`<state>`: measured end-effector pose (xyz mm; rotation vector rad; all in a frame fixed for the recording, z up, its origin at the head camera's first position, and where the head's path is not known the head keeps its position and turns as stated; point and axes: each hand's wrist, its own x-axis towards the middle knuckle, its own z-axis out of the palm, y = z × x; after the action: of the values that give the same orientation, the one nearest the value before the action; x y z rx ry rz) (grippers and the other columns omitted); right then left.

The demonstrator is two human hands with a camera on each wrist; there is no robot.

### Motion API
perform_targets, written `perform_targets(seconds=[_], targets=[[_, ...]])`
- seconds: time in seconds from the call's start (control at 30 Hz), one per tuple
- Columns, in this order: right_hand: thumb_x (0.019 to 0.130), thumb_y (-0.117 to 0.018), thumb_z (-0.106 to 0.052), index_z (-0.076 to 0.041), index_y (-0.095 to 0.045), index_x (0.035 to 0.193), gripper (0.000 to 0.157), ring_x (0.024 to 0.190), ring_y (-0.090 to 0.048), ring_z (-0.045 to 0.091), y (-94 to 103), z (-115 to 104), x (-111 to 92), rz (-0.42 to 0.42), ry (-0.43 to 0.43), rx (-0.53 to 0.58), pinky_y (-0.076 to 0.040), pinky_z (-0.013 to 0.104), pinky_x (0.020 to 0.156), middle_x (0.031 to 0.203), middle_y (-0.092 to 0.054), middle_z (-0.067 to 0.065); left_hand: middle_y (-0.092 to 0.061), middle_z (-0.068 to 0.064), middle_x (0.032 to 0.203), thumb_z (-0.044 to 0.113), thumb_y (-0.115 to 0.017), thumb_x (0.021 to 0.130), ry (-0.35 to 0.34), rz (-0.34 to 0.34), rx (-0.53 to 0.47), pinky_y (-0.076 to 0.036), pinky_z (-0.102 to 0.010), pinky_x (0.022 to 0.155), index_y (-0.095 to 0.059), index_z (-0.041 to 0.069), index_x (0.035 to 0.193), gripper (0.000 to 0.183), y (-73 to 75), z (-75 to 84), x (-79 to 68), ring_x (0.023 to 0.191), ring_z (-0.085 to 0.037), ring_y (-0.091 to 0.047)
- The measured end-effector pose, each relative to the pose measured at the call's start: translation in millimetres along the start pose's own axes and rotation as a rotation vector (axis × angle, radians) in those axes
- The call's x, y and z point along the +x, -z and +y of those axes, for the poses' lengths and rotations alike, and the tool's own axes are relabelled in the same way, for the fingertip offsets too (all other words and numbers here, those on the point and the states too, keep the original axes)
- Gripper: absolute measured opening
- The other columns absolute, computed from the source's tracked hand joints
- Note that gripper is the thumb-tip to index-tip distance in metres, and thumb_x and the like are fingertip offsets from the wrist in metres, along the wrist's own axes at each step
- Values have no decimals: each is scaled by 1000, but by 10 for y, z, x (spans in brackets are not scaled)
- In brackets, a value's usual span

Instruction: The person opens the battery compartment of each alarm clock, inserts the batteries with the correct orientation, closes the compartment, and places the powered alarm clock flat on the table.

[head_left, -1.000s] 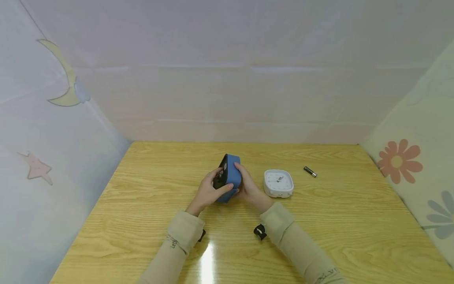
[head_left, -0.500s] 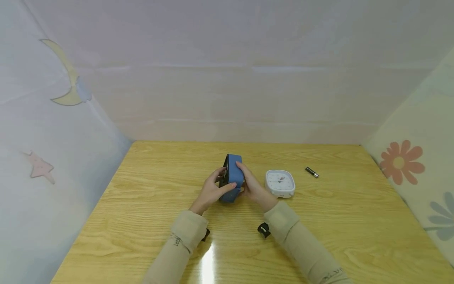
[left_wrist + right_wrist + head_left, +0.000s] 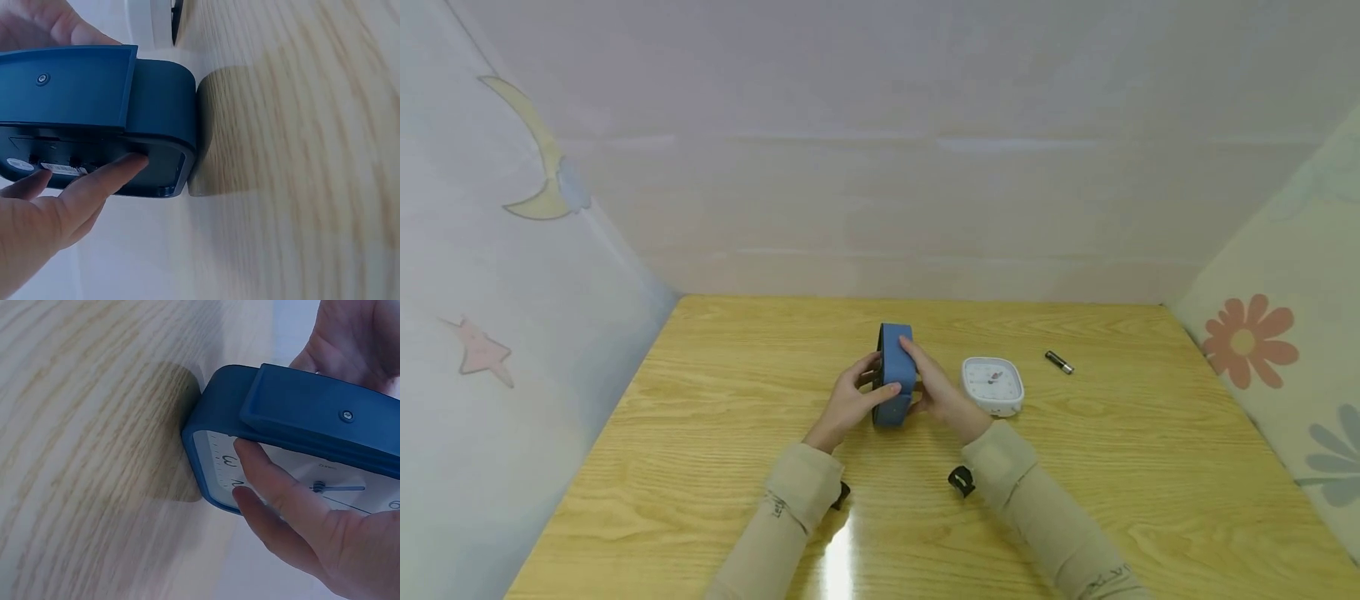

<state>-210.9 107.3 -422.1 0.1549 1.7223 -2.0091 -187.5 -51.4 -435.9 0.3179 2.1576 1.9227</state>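
Observation:
Between both hands stands a blue alarm clock (image 3: 897,362), on edge, its blue side turned up toward the head view. My left hand (image 3: 844,408) grips it from the left, thumb on the blue casing. In the left wrist view, that hand's fingers lie over the black back panel (image 3: 159,169), which carries small knobs and labels. My right hand (image 3: 942,392) holds the other side. Its fingers (image 3: 269,481) spread across the white dial (image 3: 215,447) in the right wrist view. One end of the casing is right at the wooden tabletop, beside its shadow.
A white alarm clock (image 3: 992,383) lies face up just right of my right hand. Farther right is a small black-and-silver battery (image 3: 1058,362). The wooden table (image 3: 715,358) meets a pale fabric wall at the back, with printed cloth on both sides.
The blue clock has turned so its black back, visible earlier, faces away to the left and mostly its blue side shows. Both hands have shifted slightly right with it, still gripping.

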Motion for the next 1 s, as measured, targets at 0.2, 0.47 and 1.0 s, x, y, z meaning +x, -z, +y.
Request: perform_targets(seconds=[0.2,0.47,1.0], targets=[[78,-46,-68,-14,-17,146,92,123,-27,48,18,-77,-59,5,-22,-57,-35,69,81,142,-22,19,-33,-21,138,15,-61,86,2,-68,-92,-38,-47,96,-26,1,142,67,-14,168,-71,126,-38,-32],[76,-49,-69,-19,-19,146,91,122,-26,51,152,-14,83,1,-56,-73,-41,67,71,145,-21,14,-26,-23,142,10,-57,89,-1,-114,-196,-41,-44,94,-20,-2,142,66,-42,167,-70,127,-38,-30],[89,-35,-61,-22,7,146,81,128,-16,51,-18,-279,-181,6,-72,-265,-30,72,83,150,2,16,-30,-20,142,28,-51,92,-9,-106,-329,-40,-46,94,-23,-1,142,64,-93,-14,33,125,-33,-36]])
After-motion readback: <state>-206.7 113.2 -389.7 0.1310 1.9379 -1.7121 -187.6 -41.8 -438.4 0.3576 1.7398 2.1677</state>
